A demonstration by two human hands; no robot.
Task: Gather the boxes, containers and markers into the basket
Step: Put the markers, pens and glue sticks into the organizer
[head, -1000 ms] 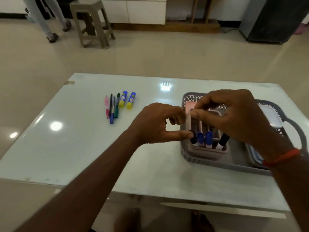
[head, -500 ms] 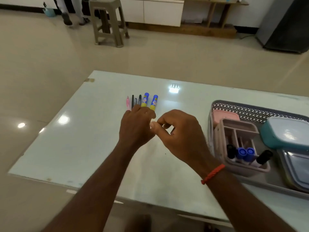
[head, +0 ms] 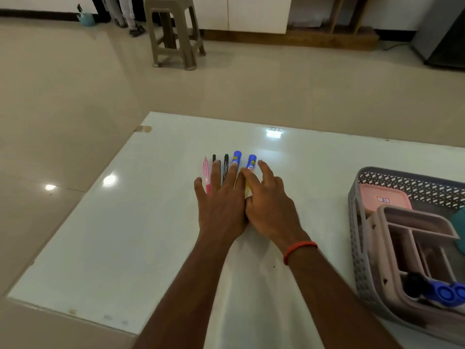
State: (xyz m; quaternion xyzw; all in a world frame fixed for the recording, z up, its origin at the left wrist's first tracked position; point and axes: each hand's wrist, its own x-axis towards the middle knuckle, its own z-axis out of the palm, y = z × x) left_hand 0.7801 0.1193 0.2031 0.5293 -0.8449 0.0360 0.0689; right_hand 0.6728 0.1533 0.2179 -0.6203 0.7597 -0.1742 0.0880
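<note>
Landing straight and spread, gripping nothing yet: fingers (head: 215, 177) of the left hand (head: 221, 210) and right hand (head: 269, 210) across the near ends of the loose markers (head: 236, 158) at mid-worktop (head: 125, 235). Brought over from the basket (head: 357, 248) at the right edge half a second back, more of them already lodged there in the organiser (head: 412, 238). Probably the last batch to scoop.
</note>
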